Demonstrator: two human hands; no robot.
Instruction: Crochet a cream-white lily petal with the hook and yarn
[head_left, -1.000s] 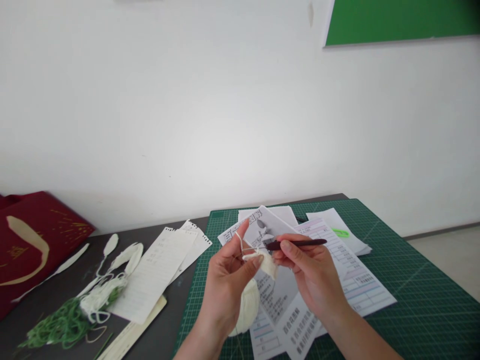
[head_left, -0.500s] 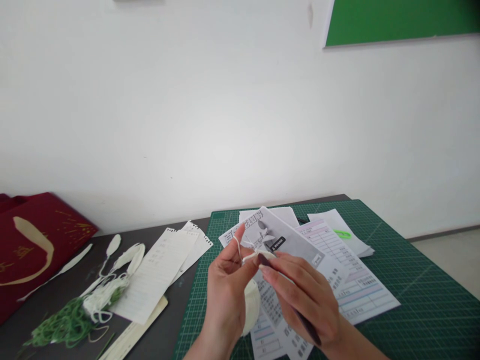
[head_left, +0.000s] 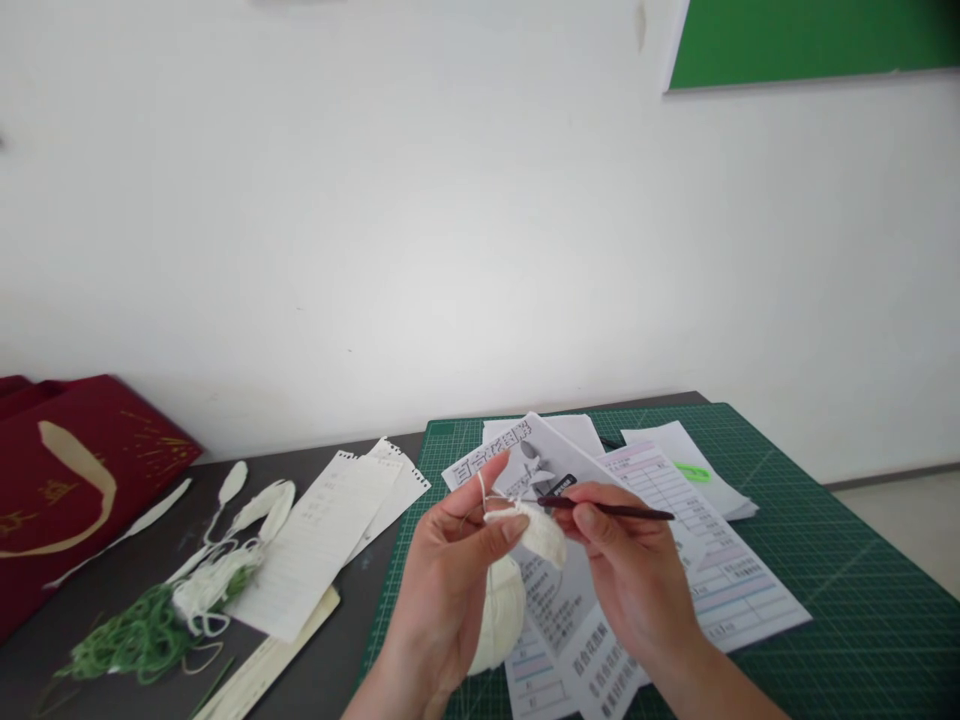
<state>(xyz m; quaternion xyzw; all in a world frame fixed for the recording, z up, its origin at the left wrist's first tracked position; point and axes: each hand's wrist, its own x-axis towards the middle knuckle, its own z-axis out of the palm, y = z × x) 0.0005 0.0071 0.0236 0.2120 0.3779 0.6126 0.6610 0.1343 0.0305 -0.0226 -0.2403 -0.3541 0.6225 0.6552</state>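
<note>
Pinched between the thumb and fingers of my left hand (head_left: pixel 454 560) is a small white crochet piece (head_left: pixel 544 538), with white yarn looped over the raised index finger. My right hand (head_left: pixel 637 570) grips a dark brown crochet hook (head_left: pixel 607 508), held nearly level, its thin metal tip at the top edge of the piece. Behind my left wrist sits a ball of white yarn (head_left: pixel 501 615), partly hidden. Printed pattern sheets (head_left: pixel 577 640) lie beneath both hands.
A green cutting mat (head_left: pixel 840 560) covers the right of the dark table. Leftward lie handwritten notebook sheets (head_left: pixel 315 540), green yarn (head_left: pixel 135 640), white crocheted petals (head_left: pixel 232 482) and a dark red bag (head_left: pixel 82 490). A bright green clip (head_left: pixel 694 472) rests on papers at the right.
The hook has swung from pointing steeply down to nearly level, and my right hand has turned with it. More of the crochet piece shows now. The view has shifted slightly.
</note>
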